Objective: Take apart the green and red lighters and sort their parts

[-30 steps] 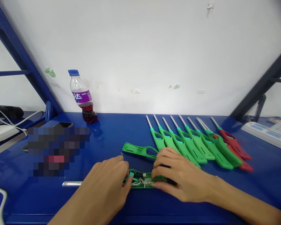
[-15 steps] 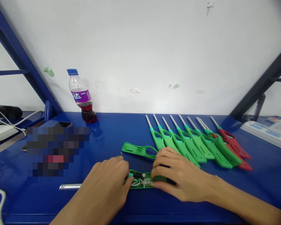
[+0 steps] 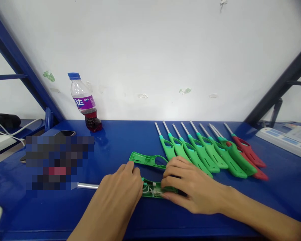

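An opened green lighter half-shell (image 3: 155, 190) with white wires inside lies on the blue table (image 3: 130, 140), its metal tube (image 3: 86, 186) sticking out to the left. My left hand (image 3: 120, 190) is closed in a pinch on the shell's left end. My right hand (image 3: 188, 187) presses curled fingers on its right end. The matching green cover (image 3: 145, 160) lies just behind them.
A row of several green long-nosed lighters (image 3: 198, 152) and red lighters (image 3: 248, 157) lies to the right. A purple-label bottle (image 3: 84, 102) stands by the wall. A phone (image 3: 64, 133) and a blurred patch lie left; a white power strip (image 3: 281, 140) far right.
My left hand has moved right and slightly forward along the shell, and the metal tube now shows more to its left. The right hand has barely moved.
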A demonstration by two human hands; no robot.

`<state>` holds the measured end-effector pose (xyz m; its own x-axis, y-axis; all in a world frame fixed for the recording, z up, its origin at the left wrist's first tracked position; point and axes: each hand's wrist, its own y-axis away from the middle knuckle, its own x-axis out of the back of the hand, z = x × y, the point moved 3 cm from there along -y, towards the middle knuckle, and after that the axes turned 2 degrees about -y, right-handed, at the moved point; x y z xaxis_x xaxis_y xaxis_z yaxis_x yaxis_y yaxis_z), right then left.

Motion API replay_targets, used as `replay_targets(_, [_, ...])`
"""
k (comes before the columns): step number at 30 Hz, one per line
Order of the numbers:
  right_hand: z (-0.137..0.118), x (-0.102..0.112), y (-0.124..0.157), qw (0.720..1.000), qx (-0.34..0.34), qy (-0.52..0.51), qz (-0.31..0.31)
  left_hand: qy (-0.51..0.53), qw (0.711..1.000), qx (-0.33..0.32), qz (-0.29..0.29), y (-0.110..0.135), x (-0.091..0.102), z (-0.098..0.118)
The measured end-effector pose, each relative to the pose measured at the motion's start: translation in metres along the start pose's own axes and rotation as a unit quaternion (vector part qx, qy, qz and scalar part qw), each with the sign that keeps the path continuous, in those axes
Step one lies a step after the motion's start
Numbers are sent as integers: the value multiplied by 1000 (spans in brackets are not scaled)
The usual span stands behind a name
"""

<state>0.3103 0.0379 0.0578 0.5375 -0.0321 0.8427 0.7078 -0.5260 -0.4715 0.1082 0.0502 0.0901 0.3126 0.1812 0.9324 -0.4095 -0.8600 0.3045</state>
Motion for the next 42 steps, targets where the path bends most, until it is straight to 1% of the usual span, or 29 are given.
replay_targets(3, [-1,0,0,1000,-2,-4,-2,-6,1000,-2,4,2,2,-7])
replay_targets(5, [-1,1,0,1000,-4,-8,-2,16,1000,7,20,4,2,-17])
replay_targets(6, [-1,1,0,1000,-6,-10,-2,45,998,11,34,5,1,-23])
replay_targets(8, [-1,2,0,1000,-8,-12,-5,115,987,3,108,7,0,-37])
replay_targets(10, [-1,2,-1,1000,-9,-13,-8,145,979,-11,144,6,-4,-50])
replay_targets(11, [-1,1,-1,1000,-11,-12,-10,145,978,-8,151,4,-7,-56])
replay_targets(15, [0,1,0,1000,-13,-8,-13,122,978,49,161,-5,-17,-76])
replay_targets(18, [0,1,1,1000,-10,-12,-8,120,979,64,155,-7,-20,-79])
replay_targets(20, [0,1,1,1000,-7,-13,-8,130,979,52,149,-4,-22,-76])
replay_targets(22, [0,1,1,1000,-7,-11,-8,167,976,29,135,2,-24,-72])
replay_targets(25, [0,1,0,1000,-12,-13,-8,230,969,19,84,11,-31,-70])
replay_targets(28, [1,0,1,1000,-13,-16,-7,219,975,13,29,14,-34,-72])
replay_targets(31, [1,0,1,1000,-11,-11,-7,211,977,-2,20,14,-28,-73])
replay_targets(33, [1,0,1,1000,-7,-8,-6,226,973,-6,39,14,-24,-73])
replay_targets(35, [0,0,2,1000,-3,-1,2,245,967,-16,73,16,-23,-73])
replay_targets(40, [-2,1,3,1000,1,11,7,242,947,-28,209,21,-34,-73])
replay_targets(42, [-2,0,2,1000,-3,10,7,224,943,-25,246,23,-38,-74])
